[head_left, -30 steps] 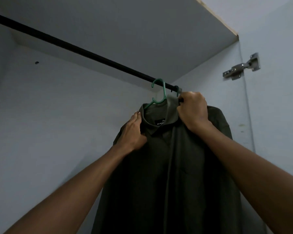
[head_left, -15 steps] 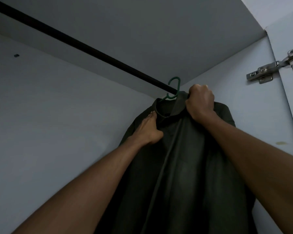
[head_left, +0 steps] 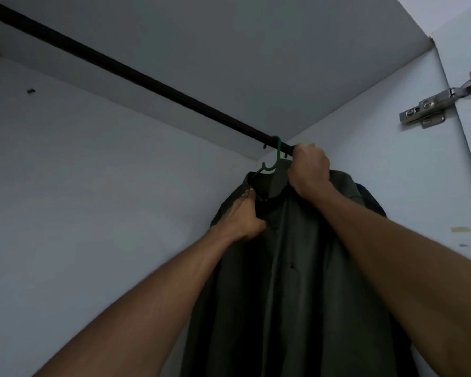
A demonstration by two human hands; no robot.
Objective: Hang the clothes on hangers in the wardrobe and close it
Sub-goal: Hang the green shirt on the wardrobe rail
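Dark olive button-up shirt (head_left: 297,268) on thin green plastic hanger (head_left: 273,159), hook over black metal wardrobe rod (head_left: 147,80) at far right end. Right hand (head_left: 309,168) fists collar and hanger top; left hand (head_left: 242,216) pinches collar's left side. Risk: a tug on the collar could lift the hook off or slide the shirt off the hanger. Right wall and steel door hinge (head_left: 443,100) close; plenty of bare rod to the left.
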